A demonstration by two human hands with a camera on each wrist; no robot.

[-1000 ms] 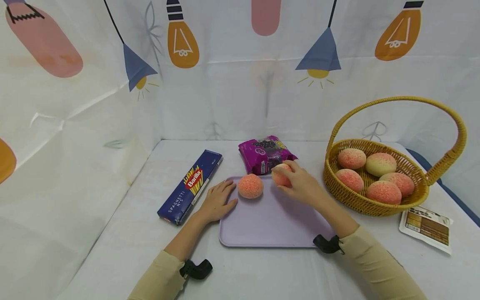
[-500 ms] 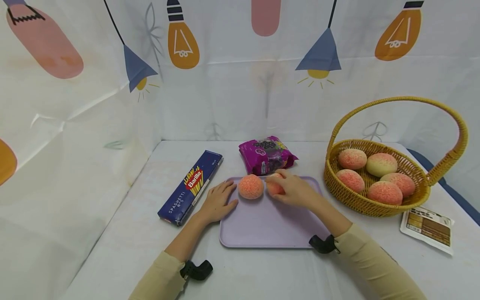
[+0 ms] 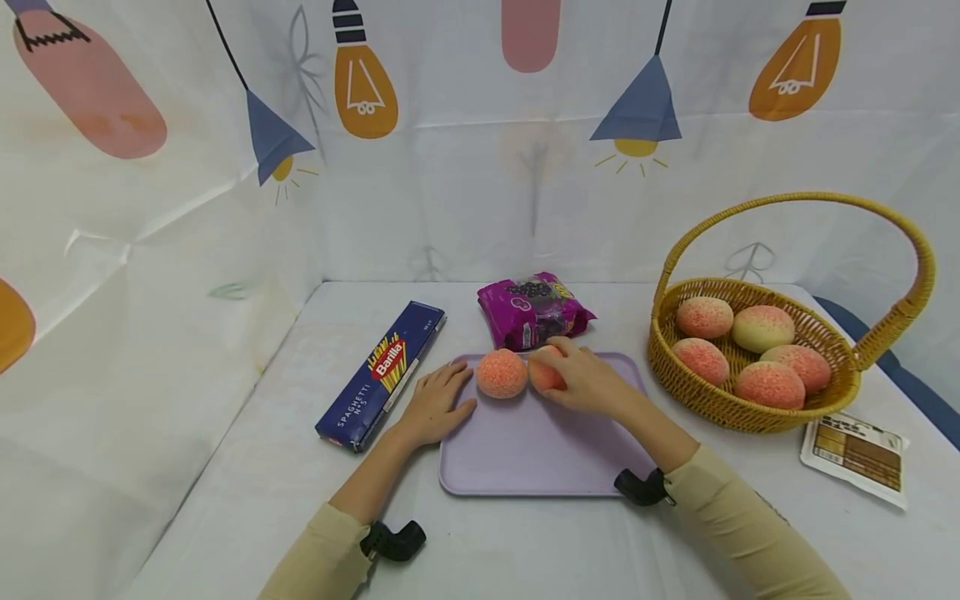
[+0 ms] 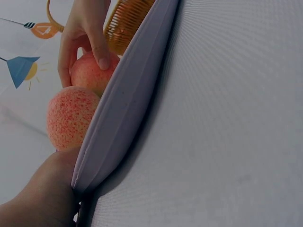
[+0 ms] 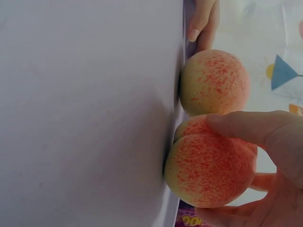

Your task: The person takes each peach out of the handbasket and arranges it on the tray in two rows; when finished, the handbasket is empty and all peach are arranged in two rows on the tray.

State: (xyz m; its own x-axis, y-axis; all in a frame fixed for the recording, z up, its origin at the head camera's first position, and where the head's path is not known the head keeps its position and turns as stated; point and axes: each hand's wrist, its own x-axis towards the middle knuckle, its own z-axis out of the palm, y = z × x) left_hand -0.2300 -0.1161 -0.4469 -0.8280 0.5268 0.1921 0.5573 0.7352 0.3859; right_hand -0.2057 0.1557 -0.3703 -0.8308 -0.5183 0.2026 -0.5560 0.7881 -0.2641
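- Head view: white counter (image 3: 525, 542), wicker basket (image 3: 675, 393) at right
- Lilac tray (image 3: 525, 458), left of the basket
- Left hand (image 3: 433, 404) relaxed on the tray's left edge
- Right hand (image 3: 590, 381) grasping one peach (image 3: 543, 377), tray's far side
- Second peach (image 3: 502, 373) just left of it

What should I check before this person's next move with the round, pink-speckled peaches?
1. Bare right hand free: not ok; it grips a round, pink-speckled peach.
2. Bare left hand at the rim of the flat, lilac, rectangular tray: ok.
3. Gripped peach's full weight on the tray: cannot tell.
4. Second round, pink-speckled peach on the tray: ok.
5. Bare space on the tray's near side: ok.
6. More peaches in the tan wicker basket: ok, five visible.
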